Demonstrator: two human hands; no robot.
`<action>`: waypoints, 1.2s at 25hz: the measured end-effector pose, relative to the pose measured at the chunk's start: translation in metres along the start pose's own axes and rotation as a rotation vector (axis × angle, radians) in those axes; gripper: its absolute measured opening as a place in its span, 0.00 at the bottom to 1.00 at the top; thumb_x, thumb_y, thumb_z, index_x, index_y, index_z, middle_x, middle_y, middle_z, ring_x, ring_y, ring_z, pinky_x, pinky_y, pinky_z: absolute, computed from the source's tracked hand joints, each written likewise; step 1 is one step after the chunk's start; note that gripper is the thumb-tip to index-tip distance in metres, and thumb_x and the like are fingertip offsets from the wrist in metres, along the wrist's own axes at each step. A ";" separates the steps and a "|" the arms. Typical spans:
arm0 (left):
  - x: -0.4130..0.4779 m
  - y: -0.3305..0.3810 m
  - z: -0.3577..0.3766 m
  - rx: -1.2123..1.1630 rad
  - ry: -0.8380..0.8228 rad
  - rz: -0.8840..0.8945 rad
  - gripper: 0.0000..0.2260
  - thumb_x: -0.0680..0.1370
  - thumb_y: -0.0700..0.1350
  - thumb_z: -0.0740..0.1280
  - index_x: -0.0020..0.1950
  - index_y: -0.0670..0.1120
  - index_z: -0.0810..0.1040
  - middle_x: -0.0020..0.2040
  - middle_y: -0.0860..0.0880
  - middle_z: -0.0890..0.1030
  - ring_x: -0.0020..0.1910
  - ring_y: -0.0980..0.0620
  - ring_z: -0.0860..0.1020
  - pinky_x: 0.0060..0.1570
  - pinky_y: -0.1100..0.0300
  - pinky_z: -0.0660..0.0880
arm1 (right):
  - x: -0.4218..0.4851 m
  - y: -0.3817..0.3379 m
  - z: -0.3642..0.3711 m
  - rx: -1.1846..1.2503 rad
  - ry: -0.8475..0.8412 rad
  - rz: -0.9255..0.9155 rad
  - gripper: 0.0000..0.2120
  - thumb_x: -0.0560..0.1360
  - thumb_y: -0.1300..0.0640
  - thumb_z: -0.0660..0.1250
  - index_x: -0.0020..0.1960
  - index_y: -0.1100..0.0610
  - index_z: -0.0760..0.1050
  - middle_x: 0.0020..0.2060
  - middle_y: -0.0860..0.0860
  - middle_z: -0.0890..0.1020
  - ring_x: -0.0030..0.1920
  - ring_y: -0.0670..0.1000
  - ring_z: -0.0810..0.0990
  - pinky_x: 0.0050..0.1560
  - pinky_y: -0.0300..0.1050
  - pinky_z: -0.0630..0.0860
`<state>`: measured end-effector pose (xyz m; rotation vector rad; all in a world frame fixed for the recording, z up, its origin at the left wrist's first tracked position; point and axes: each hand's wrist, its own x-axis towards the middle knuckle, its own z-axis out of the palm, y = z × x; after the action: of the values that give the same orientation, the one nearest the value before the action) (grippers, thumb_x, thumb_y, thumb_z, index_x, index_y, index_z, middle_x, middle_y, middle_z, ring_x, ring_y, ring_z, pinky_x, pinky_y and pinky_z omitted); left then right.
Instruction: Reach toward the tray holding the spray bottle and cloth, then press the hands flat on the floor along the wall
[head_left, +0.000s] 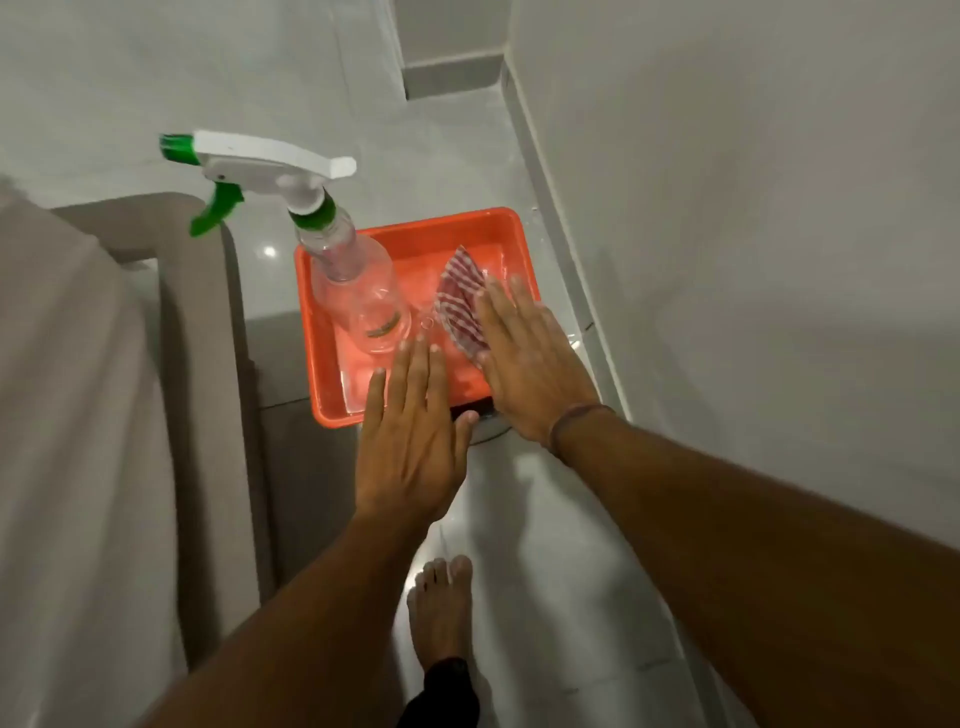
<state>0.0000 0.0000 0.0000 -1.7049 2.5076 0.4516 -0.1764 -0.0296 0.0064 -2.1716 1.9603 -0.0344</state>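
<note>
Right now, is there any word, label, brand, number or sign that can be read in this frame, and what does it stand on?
Nothing can be read as text.
Spray bottle: a small greenish-gold mark low on its clear body, too blurred to read.
Orange tray, striped cloth, left hand, right hand: no lettering visible.

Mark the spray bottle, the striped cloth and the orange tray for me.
spray bottle (358, 296), head view, on its clear body.
striped cloth (460, 301), head view, on its middle stripes.
orange tray (306, 332), head view, on its left rim.
</note>
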 end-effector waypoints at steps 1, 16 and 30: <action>0.010 -0.007 0.009 -0.019 -0.001 -0.015 0.35 0.88 0.60 0.49 0.89 0.41 0.50 0.91 0.40 0.51 0.90 0.41 0.49 0.88 0.42 0.46 | 0.024 0.001 0.014 -0.025 -0.068 0.017 0.32 0.88 0.51 0.53 0.85 0.60 0.42 0.86 0.58 0.47 0.86 0.61 0.42 0.85 0.62 0.50; -0.026 -0.027 0.030 0.005 0.032 0.006 0.39 0.86 0.65 0.52 0.89 0.40 0.50 0.90 0.38 0.54 0.90 0.39 0.50 0.87 0.39 0.49 | -0.026 -0.035 -0.015 0.482 0.354 0.293 0.26 0.79 0.65 0.71 0.77 0.60 0.72 0.74 0.60 0.78 0.73 0.63 0.77 0.71 0.59 0.76; -0.166 0.062 0.278 -0.003 -0.109 0.065 0.41 0.84 0.68 0.44 0.89 0.41 0.45 0.90 0.42 0.45 0.89 0.42 0.43 0.88 0.40 0.48 | -0.324 0.058 0.251 0.368 -0.045 0.521 0.28 0.82 0.66 0.67 0.79 0.52 0.69 0.79 0.51 0.72 0.80 0.54 0.70 0.80 0.50 0.68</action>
<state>-0.0221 0.2487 -0.2154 -1.5592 2.4919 0.5383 -0.2290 0.3209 -0.2080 -1.3882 2.2203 -0.2384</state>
